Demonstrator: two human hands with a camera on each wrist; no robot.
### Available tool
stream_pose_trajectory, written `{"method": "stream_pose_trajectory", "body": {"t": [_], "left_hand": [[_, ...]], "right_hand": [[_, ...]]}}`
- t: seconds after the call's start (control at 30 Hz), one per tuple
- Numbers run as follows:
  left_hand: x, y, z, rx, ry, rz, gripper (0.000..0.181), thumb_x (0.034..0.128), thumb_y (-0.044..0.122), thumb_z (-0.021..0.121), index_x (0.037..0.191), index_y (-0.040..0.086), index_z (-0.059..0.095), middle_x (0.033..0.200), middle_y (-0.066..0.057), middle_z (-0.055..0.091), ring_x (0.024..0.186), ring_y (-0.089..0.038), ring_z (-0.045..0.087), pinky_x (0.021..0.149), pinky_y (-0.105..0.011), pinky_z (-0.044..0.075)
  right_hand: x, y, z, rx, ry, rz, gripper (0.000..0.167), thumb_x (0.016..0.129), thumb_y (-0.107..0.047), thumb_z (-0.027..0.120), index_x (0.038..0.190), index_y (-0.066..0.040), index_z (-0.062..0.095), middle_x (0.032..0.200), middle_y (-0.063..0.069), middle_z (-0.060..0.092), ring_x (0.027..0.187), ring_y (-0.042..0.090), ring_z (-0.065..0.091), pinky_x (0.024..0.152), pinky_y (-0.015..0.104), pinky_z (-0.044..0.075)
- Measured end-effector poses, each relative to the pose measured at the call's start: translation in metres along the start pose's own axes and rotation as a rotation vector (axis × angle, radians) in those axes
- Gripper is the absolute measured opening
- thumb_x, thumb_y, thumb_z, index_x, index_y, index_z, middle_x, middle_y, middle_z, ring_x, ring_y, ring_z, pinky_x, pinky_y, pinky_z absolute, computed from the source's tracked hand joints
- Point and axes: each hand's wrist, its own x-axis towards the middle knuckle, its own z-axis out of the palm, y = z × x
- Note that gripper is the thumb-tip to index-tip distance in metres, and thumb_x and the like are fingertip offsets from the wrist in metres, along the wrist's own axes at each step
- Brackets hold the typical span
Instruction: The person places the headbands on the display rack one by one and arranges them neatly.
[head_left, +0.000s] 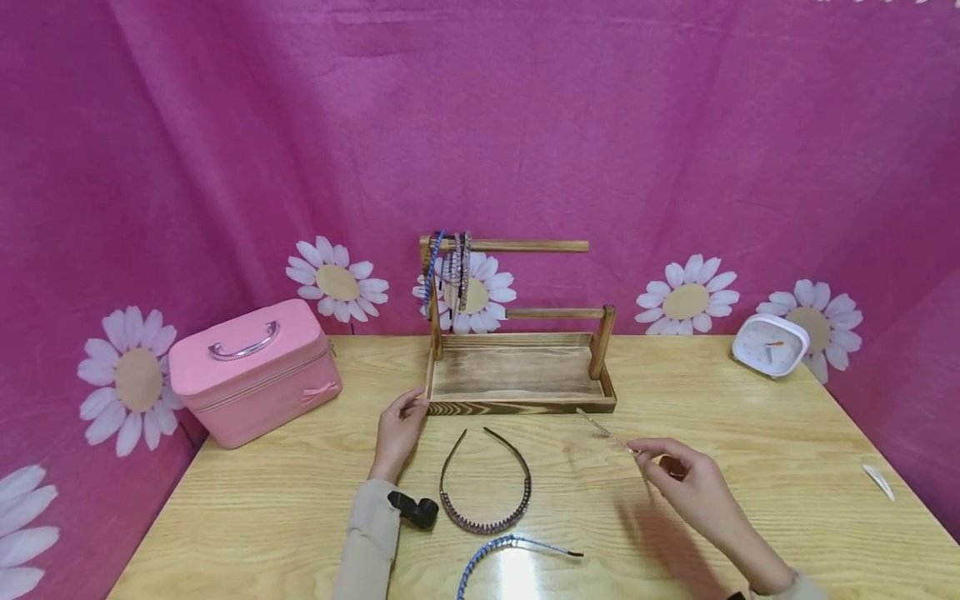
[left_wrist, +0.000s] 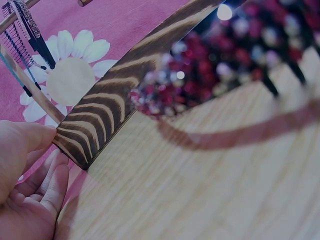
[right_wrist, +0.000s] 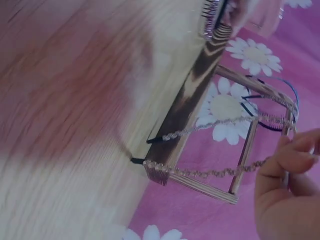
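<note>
My right hand [head_left: 693, 492] pinches a thin beaded headband [head_left: 606, 433] between thumb and fingers, in front of the wooden rack's [head_left: 525, 408] right end. In the right wrist view the headband's [right_wrist: 215, 173] two dark tips point away from the hand [right_wrist: 290, 185]. My left hand [head_left: 399, 433] touches the front left corner of the rack's tray, its thumb on the dark striped edge [left_wrist: 95, 112] in the left wrist view. Several headbands [head_left: 459, 271] hang at the left of the upper bar. A dark beaded headband [head_left: 486, 527] and a blue one [head_left: 487, 550] lie on the table.
A pink case [head_left: 255, 375] stands at the left. A white clock [head_left: 770, 345] is at the back right, and a small white clip [head_left: 878, 482] lies near the table's right edge. A pink cloth with daisies [head_left: 525, 125] hangs behind the table.
</note>
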Motion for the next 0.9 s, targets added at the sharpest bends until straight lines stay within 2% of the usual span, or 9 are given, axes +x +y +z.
{"method": "stream_pose_trajectory", "body": {"t": [0.07, 0.1, 0.23, 0.3, 0.37, 0.47, 0.6, 0.7, 0.9], "left_hand": [[0.000, 0.000, 0.000, 0.002, 0.001, -0.003, 0.031, 0.0961, 0.011, 0.057, 0.125, 0.002, 0.064, 0.110, -0.018, 0.069, 0.085, -0.001, 0.056, 0.082, -0.020, 0.045], [-0.001, 0.001, -0.001, 0.004, 0.001, -0.003, 0.031, 0.0962, 0.011, 0.057, 0.125, 0.002, 0.064, 0.111, -0.018, 0.069, 0.085, -0.001, 0.056, 0.082, -0.020, 0.045], [-0.001, 0.001, -0.001, 0.009, -0.001, -0.003, 0.032, 0.0963, 0.010, 0.056, 0.126, 0.002, 0.064, 0.111, -0.019, 0.069, 0.085, -0.001, 0.056, 0.082, -0.020, 0.045], [0.000, 0.001, -0.001, 0.010, -0.001, -0.004, 0.032, 0.0963, 0.011, 0.056, 0.126, 0.002, 0.064, 0.111, -0.018, 0.069, 0.085, -0.001, 0.056, 0.082, -0.020, 0.045], [0.001, 0.001, 0.000, 0.011, 0.001, -0.004, 0.032, 0.0962, 0.011, 0.057, 0.125, 0.002, 0.064, 0.111, -0.018, 0.069, 0.085, -0.001, 0.056, 0.082, -0.020, 0.045], [0.001, 0.000, 0.000, 0.016, 0.003, 0.000, 0.031, 0.0963, 0.011, 0.057, 0.125, 0.001, 0.065, 0.110, -0.018, 0.068, 0.084, -0.001, 0.056, 0.080, -0.019, 0.044], [0.000, 0.000, 0.000, 0.010, 0.004, 0.008, 0.031, 0.0963, 0.010, 0.056, 0.124, -0.001, 0.064, 0.109, -0.020, 0.069, 0.085, -0.002, 0.057, 0.078, -0.017, 0.044], [-0.001, -0.001, 0.000, 0.003, 0.005, 0.000, 0.031, 0.0962, 0.010, 0.056, 0.125, 0.000, 0.064, 0.109, -0.020, 0.068, 0.085, -0.002, 0.056, 0.078, -0.017, 0.044], [0.000, 0.000, -0.001, 0.003, -0.004, -0.011, 0.031, 0.0968, 0.011, 0.057, 0.126, 0.002, 0.064, 0.111, -0.018, 0.068, 0.085, -0.001, 0.056, 0.082, -0.020, 0.045]], "right_hand": [[0.003, -0.001, -0.004, 0.065, -0.007, 0.096, 0.019, 0.095, -0.008, 0.061, 0.110, 0.001, 0.069, 0.072, -0.018, 0.056, 0.052, -0.001, 0.042, 0.046, 0.025, 0.038], [0.004, -0.001, -0.006, 0.099, -0.010, 0.142, 0.020, 0.096, -0.011, 0.061, 0.111, -0.001, 0.069, 0.070, -0.018, 0.055, 0.052, -0.001, 0.041, 0.045, 0.025, 0.037], [0.011, -0.001, -0.014, 0.249, -0.010, 0.309, 0.017, 0.098, -0.018, 0.059, 0.106, -0.026, 0.072, 0.066, -0.014, 0.050, 0.052, -0.001, 0.039, 0.046, 0.022, 0.036], [0.015, 0.000, -0.016, 0.319, 0.000, 0.348, 0.022, 0.098, -0.018, 0.058, 0.100, -0.037, 0.070, 0.066, -0.013, 0.050, 0.054, -0.001, 0.040, 0.047, 0.020, 0.035], [0.018, 0.001, -0.019, 0.391, 0.004, 0.352, 0.027, 0.099, -0.016, 0.057, 0.098, -0.040, 0.070, 0.066, -0.013, 0.049, 0.055, -0.001, 0.041, 0.047, 0.021, 0.030], [0.019, 0.002, -0.023, 0.561, -0.007, 0.315, 0.031, 0.100, -0.009, 0.052, 0.101, -0.034, 0.071, 0.073, -0.012, 0.056, 0.057, 0.000, 0.041, 0.050, 0.026, 0.021], [0.022, 0.002, -0.030, 0.783, -0.053, 0.268, 0.036, 0.101, -0.002, 0.046, 0.107, -0.026, 0.072, 0.090, -0.012, 0.065, 0.064, -0.001, 0.045, 0.052, 0.018, 0.029], [0.030, 0.000, -0.037, 0.845, -0.072, 0.227, 0.038, 0.100, 0.001, 0.046, 0.112, -0.024, 0.072, 0.096, -0.011, 0.068, 0.069, 0.000, 0.049, 0.058, 0.013, 0.042], [0.059, -0.004, -0.048, 0.858, -0.043, 0.177, 0.037, 0.099, 0.001, 0.047, 0.113, -0.023, 0.072, 0.094, -0.009, 0.069, 0.069, 0.001, 0.051, 0.058, 0.014, 0.042]]}}
